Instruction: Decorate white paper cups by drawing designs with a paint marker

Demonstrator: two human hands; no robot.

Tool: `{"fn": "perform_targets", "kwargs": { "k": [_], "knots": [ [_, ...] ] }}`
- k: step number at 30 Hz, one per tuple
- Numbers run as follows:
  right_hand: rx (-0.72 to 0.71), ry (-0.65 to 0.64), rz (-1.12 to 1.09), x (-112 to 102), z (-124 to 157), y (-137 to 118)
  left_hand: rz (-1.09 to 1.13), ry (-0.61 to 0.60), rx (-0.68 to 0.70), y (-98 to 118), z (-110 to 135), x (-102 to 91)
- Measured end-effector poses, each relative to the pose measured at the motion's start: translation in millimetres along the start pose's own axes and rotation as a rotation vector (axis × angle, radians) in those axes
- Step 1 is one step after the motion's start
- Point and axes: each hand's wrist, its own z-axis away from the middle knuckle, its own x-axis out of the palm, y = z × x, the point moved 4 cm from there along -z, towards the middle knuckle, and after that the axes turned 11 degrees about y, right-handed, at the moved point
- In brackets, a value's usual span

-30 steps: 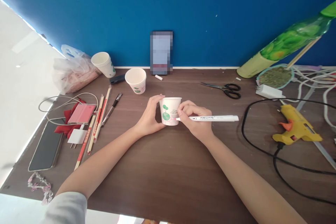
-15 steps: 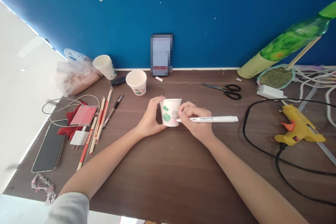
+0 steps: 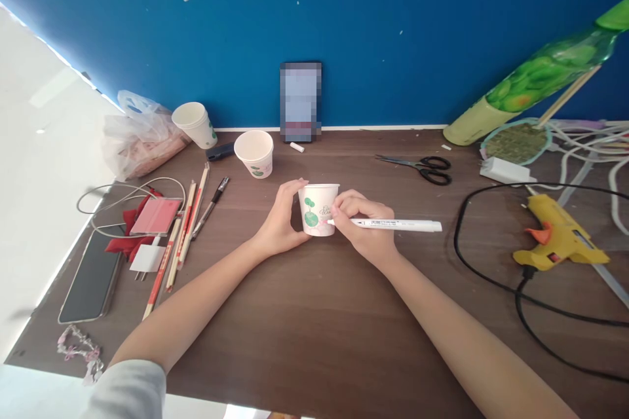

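A white paper cup (image 3: pixel 317 211) with green leaf prints and pink marks near its base stands upright in the middle of the table. My left hand (image 3: pixel 281 222) grips it from the left, fingers by the rim and thumb at the bottom. In my right hand (image 3: pixel 366 226) is a white marker (image 3: pixel 407 225), held almost level like a pen. Its tip meets the cup's lower right side or lies just in front of it; I cannot tell which. Just behind, a second paper cup (image 3: pixel 254 154) stands upright near my left hand.
Stacked paper cups (image 3: pixel 190 123) and a plastic bag (image 3: pixel 142 141) sit back left. A phone (image 3: pixel 301 101) leans on the blue wall. Scissors (image 3: pixel 420 167) lie behind my right hand; a yellow glue gun (image 3: pixel 560 236) with black cable is at right. Pencils (image 3: pixel 189 226) lie left.
The marker's tip has shifted slightly left and up along the cup's lower side, and its back end has moved a little left and down. My left hand still holds the cup.
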Motion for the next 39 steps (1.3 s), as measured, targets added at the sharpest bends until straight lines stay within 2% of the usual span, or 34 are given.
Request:
{"fn": "perform_targets", "kwargs": {
  "k": [10,28,34,39],
  "knots": [
    [0.061,0.051,-0.045,-1,0,3,0.008,0.002,-0.012,-1,1,0.4],
    [0.098,0.037,-0.034,-3,-1,9,0.001,0.004,-0.032,-2,1,0.8],
    [0.158,0.145,-0.155,-8,-1,21,0.010,-0.026,-0.091,-4,2,1.4],
    [0.138,0.092,-0.107,-7,-1,16,0.002,-0.056,-0.122,-3,0,0.8]
  ]
}}
